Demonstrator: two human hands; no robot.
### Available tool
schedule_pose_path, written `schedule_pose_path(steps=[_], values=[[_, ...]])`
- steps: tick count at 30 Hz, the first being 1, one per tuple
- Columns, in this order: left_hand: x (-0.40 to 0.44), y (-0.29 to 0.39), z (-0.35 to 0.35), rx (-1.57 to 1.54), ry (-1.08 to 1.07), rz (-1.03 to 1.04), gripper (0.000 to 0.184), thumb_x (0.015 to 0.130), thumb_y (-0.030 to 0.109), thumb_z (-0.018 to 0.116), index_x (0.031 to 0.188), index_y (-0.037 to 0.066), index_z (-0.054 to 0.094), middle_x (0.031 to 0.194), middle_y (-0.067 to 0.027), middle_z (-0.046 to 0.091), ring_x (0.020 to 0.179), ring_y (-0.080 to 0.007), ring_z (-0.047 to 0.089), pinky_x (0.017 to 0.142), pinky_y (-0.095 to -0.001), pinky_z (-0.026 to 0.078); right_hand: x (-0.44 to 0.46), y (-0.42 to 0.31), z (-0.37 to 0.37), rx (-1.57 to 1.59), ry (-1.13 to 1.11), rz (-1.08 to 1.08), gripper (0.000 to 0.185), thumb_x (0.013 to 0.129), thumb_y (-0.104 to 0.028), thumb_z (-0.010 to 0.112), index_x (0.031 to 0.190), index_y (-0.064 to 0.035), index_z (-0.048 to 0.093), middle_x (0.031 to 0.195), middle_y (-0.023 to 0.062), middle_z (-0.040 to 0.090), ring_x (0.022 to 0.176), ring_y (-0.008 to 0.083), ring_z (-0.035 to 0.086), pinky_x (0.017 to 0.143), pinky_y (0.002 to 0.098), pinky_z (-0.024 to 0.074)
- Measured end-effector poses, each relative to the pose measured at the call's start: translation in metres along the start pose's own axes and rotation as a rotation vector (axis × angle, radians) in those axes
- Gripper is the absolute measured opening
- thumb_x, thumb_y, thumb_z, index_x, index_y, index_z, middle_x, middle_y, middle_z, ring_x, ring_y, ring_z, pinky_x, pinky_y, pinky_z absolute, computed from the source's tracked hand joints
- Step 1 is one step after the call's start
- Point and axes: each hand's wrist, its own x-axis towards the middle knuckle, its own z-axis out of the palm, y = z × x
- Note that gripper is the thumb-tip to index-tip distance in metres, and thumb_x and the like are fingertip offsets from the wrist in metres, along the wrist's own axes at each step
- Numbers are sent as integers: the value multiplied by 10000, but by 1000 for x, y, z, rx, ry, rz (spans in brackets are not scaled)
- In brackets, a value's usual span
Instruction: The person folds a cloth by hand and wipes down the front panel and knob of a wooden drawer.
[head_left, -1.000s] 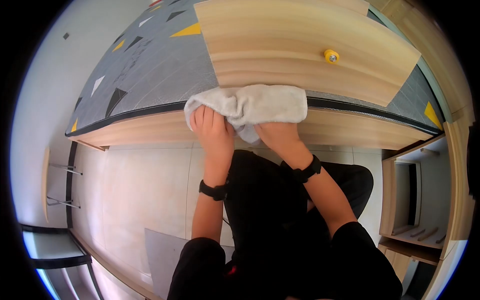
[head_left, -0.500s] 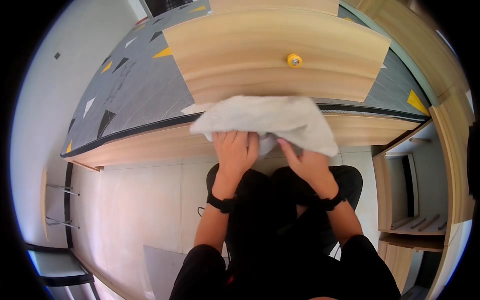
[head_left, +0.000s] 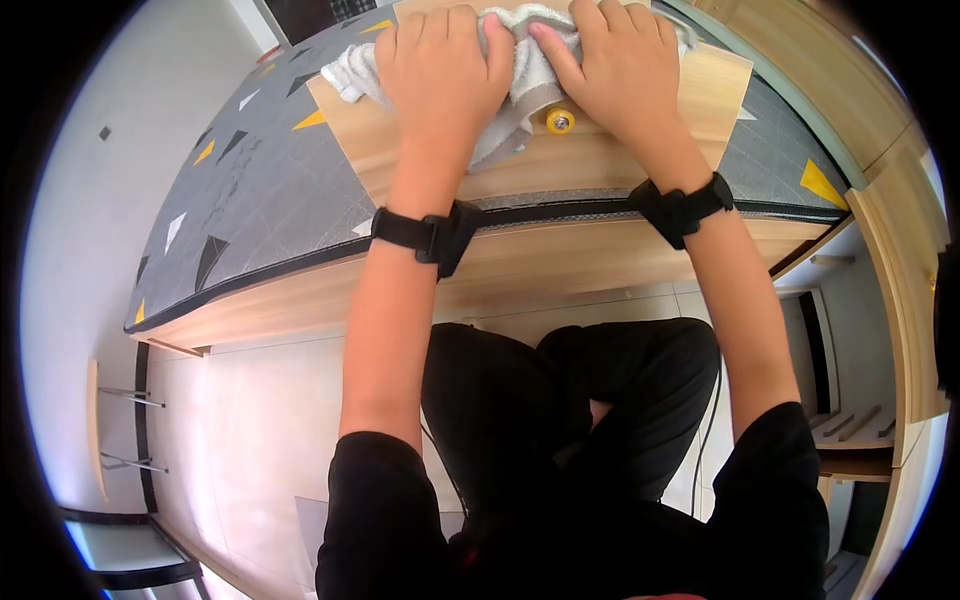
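A wooden panel point(head_left: 640, 150) with a yellow round knob point(head_left: 560, 121) lies on the grey patterned mattress point(head_left: 270, 190). Across the panel's far part is a crumpled white-grey cloth point(head_left: 535, 80). My left hand point(head_left: 440, 70) presses on the cloth, left of the knob, its fingers closed over the fabric. On the other side my right hand point(head_left: 625, 70) holds the cloth too, its thumb pointing toward my left hand. Part of the cloth is hidden beneath both hands, and a loose fold hangs toward the panel's near edge.
The mattress's dark edge and wooden bed frame point(head_left: 300, 290) run across in front of my knees. At the right stands a wooden cabinet point(head_left: 880, 250) with open shelves. A folding wall seat point(head_left: 95, 430) is at the left, above the tiled floor point(head_left: 260, 420).
Both hands have moved away from my body with the cloth, from the panel's near edge up to its far part. The cloth is now bunched beneath them.
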Motion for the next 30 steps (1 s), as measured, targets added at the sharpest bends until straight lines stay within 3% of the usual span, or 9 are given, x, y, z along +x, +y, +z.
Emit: schedule_pose_path(steps=[4,9,15,19,21,25,27,28,30], values=[[-14,-8,30,111,489,241,439,851,206,459,1219,-32,480,1240,-206,480,1181,-339,418,1041,-502,233,-7,-7,9,63,151,-3,223,821,-245,587,907,-40,607,840,138,551,837,320,484,783,431,359],[-19,-14,35,104,459,260,491,864,218,437,1282,-39,423,1338,-202,413,1282,-345,332,1070,-496,193,-12,-11,23,92,353,-33,228,845,-160,557,1023,-27,608,973,146,574,987,333,496,944,458,336],[-23,-19,47,35,488,249,494,867,246,457,1306,18,441,1359,-151,426,1306,-302,329,1084,-472,173,-18,-6,15,119,222,-50,341,858,-145,547,1182,-38,557,1207,131,539,1147,339,453,1011,473,292],[-33,-23,60,45,497,254,491,879,254,468,1320,39,446,1393,-143,404,1323,-284,321,1092,-465,156,-20,-2,10,160,174,-62,382,858,-136,551,1229,-50,523,1230,140,520,1156,335,451,1033,478,270],[-42,-25,64,80,438,254,530,889,268,459,1358,32,383,1431,-136,343,1349,-276,274,1098,-461,141,-25,2,18,-8,287,-145,370,840,-166,607,1203,-103,571,1177,98,594,1109,288,539,938,391,414],[-58,-23,64,82,308,245,570,901,292,449,1392,29,329,1459,-136,300,1368,-279,240,1105,-454,125,-32,3,15,182,237,-87,394,840,-70,562,1231,-117,558,1278,53,532,1229,267,445,1024,431,330],[-65,-22,68,72,288,247,576,899,292,455,1394,28,324,1466,-135,285,1369,-286,232,1103,-461,127,-33,10,18,-20,320,-196,343,792,-182,666,1108,-56,618,1052,92,647,1007,244,598,851,346,488],[-71,-19,68,47,267,239,573,895,273,455,1397,32,320,1470,-133,276,1370,-287,226,1101,-469,129,-40,9,14,-21,316,-195,343,792,-182,666,1108,-56,618,1052,92,647,1007,244,598,851,346,488],[-81,-15,70,26,246,233,571,891,254,456,1400,37,316,1474,-131,267,1372,-287,220,1100,-477,130,-58,2,9,185,191,-72,357,784,-95,640,1137,-55,602,1166,52,606,1156,218,515,956,351,432]])
